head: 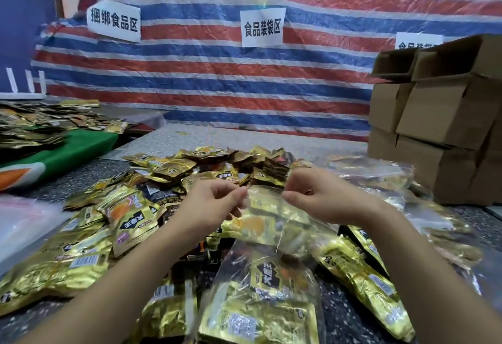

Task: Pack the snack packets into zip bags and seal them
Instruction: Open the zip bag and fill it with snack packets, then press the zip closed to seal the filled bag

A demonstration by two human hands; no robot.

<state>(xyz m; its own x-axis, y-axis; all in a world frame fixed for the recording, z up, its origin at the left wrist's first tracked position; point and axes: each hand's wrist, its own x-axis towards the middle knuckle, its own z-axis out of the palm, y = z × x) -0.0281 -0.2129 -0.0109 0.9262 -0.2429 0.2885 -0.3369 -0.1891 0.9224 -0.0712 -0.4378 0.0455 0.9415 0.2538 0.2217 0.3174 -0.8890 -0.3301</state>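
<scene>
A clear zip bag (pixel 267 216) with gold snack packets inside hangs between my hands above the table. My left hand (pixel 209 205) pinches the bag's top edge at its left end. At the right end of that edge my right hand (pixel 323 197) pinches it too. Whether the zip strip is closed I cannot tell. A heap of loose gold and dark snack packets (pixel 116 221) covers the table below and to the left. Another filled clear bag (pixel 260 297) lies near the front edge.
Stacked cardboard boxes (pixel 445 126) stand at the right. Filled clear bags (pixel 380 178) lie in front of them. A pile of empty zip bags (pixel 24 221) sits at the left edge. A green cloth (pixel 68 151) with more packets lies at the far left, a striped tarp behind.
</scene>
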